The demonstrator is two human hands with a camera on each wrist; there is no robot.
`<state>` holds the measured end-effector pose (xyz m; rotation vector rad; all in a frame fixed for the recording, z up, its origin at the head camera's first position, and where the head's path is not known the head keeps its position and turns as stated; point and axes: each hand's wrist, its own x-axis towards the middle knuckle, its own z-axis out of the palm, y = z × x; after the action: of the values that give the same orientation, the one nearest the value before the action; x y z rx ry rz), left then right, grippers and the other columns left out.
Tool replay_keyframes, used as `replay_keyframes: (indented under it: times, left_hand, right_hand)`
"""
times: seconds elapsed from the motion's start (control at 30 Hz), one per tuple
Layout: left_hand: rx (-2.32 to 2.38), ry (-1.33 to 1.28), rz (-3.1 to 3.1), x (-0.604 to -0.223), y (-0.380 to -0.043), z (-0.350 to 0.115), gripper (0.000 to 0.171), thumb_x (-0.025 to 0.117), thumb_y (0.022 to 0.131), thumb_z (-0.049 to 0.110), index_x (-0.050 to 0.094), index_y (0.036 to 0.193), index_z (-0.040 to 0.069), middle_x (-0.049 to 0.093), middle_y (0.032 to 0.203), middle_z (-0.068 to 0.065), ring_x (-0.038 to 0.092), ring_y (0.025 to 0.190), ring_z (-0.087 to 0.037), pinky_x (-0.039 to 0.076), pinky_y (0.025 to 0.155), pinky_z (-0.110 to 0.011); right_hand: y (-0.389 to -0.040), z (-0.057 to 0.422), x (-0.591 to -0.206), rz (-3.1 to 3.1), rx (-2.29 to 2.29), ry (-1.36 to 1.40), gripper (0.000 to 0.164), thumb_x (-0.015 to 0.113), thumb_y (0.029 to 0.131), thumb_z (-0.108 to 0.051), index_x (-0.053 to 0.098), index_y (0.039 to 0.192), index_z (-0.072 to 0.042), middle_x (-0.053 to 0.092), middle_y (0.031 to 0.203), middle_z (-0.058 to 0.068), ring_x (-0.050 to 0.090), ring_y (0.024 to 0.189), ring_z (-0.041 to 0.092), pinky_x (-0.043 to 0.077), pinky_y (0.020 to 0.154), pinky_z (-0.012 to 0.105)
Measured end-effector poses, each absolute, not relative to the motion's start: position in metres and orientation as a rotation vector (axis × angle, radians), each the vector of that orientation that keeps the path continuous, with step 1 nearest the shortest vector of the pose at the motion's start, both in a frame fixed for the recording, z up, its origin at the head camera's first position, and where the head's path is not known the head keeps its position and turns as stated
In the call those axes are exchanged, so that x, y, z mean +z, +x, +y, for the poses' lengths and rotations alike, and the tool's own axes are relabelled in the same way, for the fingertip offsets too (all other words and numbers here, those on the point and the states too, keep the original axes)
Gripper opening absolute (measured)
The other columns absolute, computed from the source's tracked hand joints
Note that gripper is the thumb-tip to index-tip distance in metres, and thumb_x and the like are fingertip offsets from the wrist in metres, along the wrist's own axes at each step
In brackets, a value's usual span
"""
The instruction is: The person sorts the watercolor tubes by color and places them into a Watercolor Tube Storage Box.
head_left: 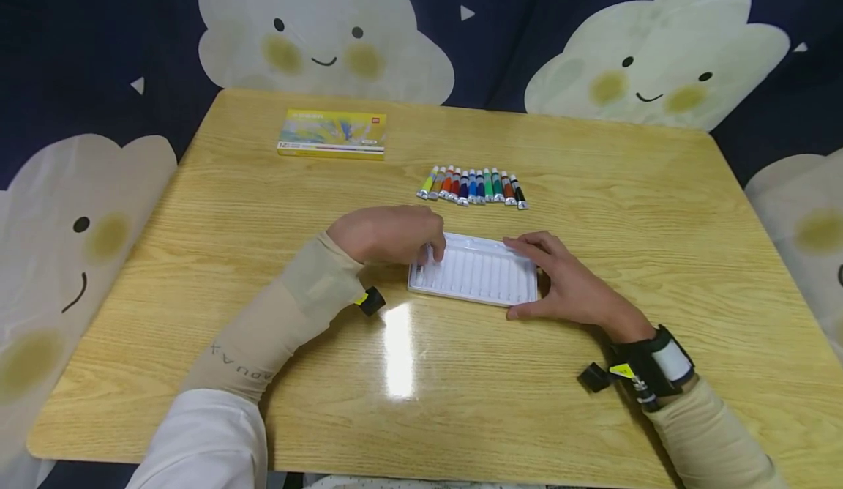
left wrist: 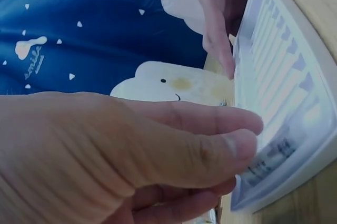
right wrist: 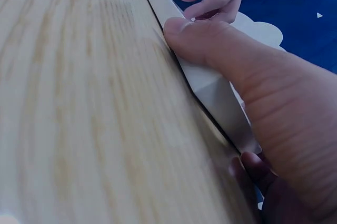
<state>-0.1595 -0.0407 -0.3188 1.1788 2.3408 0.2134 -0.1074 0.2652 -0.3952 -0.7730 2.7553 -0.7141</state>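
White tray (head_left: 489,273), wooden table (head_left: 296,200) (shiny), dark cloud-print backdrop (head_left: 490,50)

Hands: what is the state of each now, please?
Left hand: open, at one end of the white tray.
Right hand: holding the white tray's opposite end.

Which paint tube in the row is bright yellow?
In the head view, the leftmost paint tube; its neighbour looks duller, more ochre, and the others show different colours.
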Motion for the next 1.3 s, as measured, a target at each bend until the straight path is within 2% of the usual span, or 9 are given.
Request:
replay_keyframes:
  times: [0.13, 0.4, 0.73, 1.0, 1.17, 1.3]
  left_hand:
    - [0.228, 1.186, 2.355, -0.320, -0.162, -0.043, 0.020, 0.061, 0.094, 0.008, 0.074, 0.109, 0.012, 0.070, 0.115, -0.003, 0.060, 0.109, -0.018, 0.050, 0.099, -0.034]
    - [0.241, 1.214, 2.363, -0.326, -0.167, -0.042, 0.015, 0.065, 0.092, 0.010, 0.078, 0.097, 0.016, 0.073, 0.103, 0.001, 0.062, 0.097, -0.012, 0.053, 0.090, -0.029]
    - [0.274, 1.204, 2.380, -0.322, -0.167, -0.046, 0.012, 0.067, 0.092, 0.014, 0.077, 0.098, 0.015, 0.071, 0.106, 0.001, 0.062, 0.099, -0.014, 0.053, 0.091, -0.030]
    - [0.371, 1.212, 2.396, -0.324, -0.177, -0.050, 0.017, 0.061, 0.096, 0.021, 0.073, 0.107, 0.015, 0.070, 0.108, 0.001, 0.062, 0.098, -0.014, 0.052, 0.091, -0.031]
    - [0.503, 1.209, 2.442, -0.333, -0.189, -0.055, 0.019, 0.059, 0.097, 0.025, 0.073, 0.107, 0.016, 0.071, 0.102, 0.004, 0.061, 0.090, -0.012, 0.052, 0.086, -0.028]
    - [0.582, 1.213, 2.536, -0.339, -0.198, -0.057, 0.019, 0.057, 0.098, 0.025, 0.073, 0.099, 0.015, 0.069, 0.093, 0.005, 0.059, 0.083, -0.010, 0.050, 0.081, -0.026]
  right_hand:
    - [-0.108, 0.266, -0.397, 2.751, -0.724, -0.769, 0.106, 0.084, 0.060, -0.062, 0.036, 0.150, -0.031, 0.035, 0.147, 0.004, 0.037, 0.132, 0.022, 0.040, 0.103, 0.046]
    - [-0.108, 0.266, -0.398, 2.753, -0.726, -0.779, 0.106, 0.084, 0.061, -0.061, 0.035, 0.150, -0.031, 0.034, 0.147, 0.004, 0.038, 0.130, 0.021, 0.041, 0.100, 0.044]
    - [-0.107, 0.265, -0.396, 2.746, -0.740, -0.767, 0.106, 0.085, 0.060, -0.060, 0.036, 0.150, -0.031, 0.034, 0.147, 0.005, 0.037, 0.132, 0.023, 0.040, 0.102, 0.046]
    - [-0.107, 0.265, -0.395, 2.747, -0.744, -0.766, 0.106, 0.085, 0.060, -0.060, 0.037, 0.150, -0.030, 0.035, 0.147, 0.005, 0.038, 0.132, 0.023, 0.039, 0.103, 0.046]
    - [-0.107, 0.266, -0.395, 2.755, -0.739, -0.784, 0.106, 0.085, 0.060, -0.059, 0.037, 0.150, -0.030, 0.035, 0.147, 0.005, 0.038, 0.133, 0.023, 0.040, 0.103, 0.046]
    - [-0.107, 0.267, -0.395, 2.754, -0.739, -0.787, 0.106, 0.085, 0.060, -0.060, 0.037, 0.150, -0.030, 0.035, 0.147, 0.005, 0.038, 0.133, 0.023, 0.040, 0.102, 0.047]
